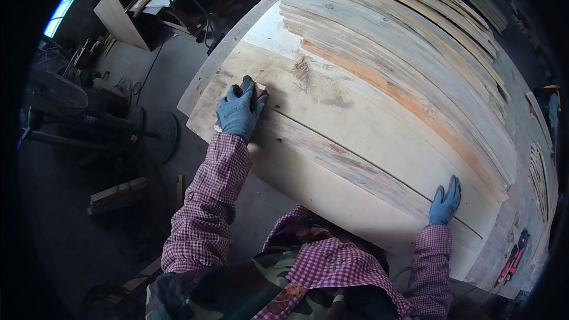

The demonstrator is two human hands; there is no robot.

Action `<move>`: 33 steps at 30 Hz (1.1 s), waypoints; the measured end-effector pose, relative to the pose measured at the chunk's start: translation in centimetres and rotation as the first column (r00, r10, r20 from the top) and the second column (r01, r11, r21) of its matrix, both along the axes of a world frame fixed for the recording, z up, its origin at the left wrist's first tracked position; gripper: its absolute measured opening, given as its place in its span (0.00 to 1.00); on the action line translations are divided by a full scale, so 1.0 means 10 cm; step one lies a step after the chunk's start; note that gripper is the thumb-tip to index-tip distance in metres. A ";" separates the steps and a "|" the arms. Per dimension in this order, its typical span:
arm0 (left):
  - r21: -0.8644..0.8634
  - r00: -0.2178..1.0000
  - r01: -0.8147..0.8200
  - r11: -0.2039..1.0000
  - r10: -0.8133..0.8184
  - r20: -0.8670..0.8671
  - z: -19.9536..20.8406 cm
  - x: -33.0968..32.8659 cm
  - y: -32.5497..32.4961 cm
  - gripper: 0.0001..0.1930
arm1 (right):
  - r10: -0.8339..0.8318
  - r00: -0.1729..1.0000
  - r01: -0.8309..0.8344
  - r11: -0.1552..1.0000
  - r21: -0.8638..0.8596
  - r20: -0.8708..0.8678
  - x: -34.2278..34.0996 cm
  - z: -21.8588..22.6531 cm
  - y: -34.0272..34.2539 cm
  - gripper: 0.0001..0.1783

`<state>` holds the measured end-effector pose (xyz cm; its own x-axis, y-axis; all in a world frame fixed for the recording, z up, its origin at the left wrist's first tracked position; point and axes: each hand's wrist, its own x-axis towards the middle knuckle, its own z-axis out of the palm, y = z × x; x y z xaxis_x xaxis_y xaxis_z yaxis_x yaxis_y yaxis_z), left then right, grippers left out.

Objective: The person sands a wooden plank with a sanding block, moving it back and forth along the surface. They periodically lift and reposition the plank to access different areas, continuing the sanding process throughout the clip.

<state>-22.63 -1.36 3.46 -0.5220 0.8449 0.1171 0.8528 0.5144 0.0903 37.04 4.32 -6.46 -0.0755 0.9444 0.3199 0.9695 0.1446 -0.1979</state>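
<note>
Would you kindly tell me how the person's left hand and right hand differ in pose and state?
The left hand curls around what looks like a small dark reddish block, while the right hand lies open, holding nothing. The left hand is near the left end of the boards; the right hand rests toward their right end. Both hands wear blue gloves and have checked sleeves.

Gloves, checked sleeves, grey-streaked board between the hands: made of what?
Gloves: probably knit fabric, matte, maybe rubber-coated; darker fingertips on one hint at it. Checked sleeves: likely woven cotton or a blend; soft wrinkles, no shine. Grey-streaked board: wood, apparently unvarnished; visible grain, dull face.
</note>
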 end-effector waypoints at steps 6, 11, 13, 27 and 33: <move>0.209 0.983 0.178 0.962 -0.163 -0.087 -0.28 1.37 -0.33 0.36 | 0.003 1.000 -0.003 1.000 -0.017 -0.018 0.01 0.04 -0.03 0.30; 0.168 0.972 0.230 0.958 -0.235 0.006 -0.21 1.13 -0.43 0.38 | 0.012 1.000 -0.013 1.000 -0.020 -0.029 0.05 0.08 -0.03 0.29; 0.092 0.999 0.046 0.995 -0.045 -0.008 -0.01 0.58 -0.22 0.33 | 0.008 1.000 -0.008 0.999 -0.035 -0.022 0.03 0.08 -0.06 0.29; 0.079 0.996 -0.062 0.995 0.066 -0.052 0.02 0.47 -0.30 0.34 | 0.024 0.999 -0.025 0.999 -0.027 -0.033 0.00 0.08 -0.03 0.29; 0.169 0.995 -0.046 0.985 0.060 -0.078 -0.18 1.09 -0.51 0.37 | 0.011 1.000 -0.012 1.000 -0.013 -0.028 0.00 0.07 -0.01 0.29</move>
<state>-11.73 -6.48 1.68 -0.5481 0.7814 0.2983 0.8329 0.5425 0.1091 37.01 4.19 -5.75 -0.0776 0.9478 0.3093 0.9619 0.1528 -0.2269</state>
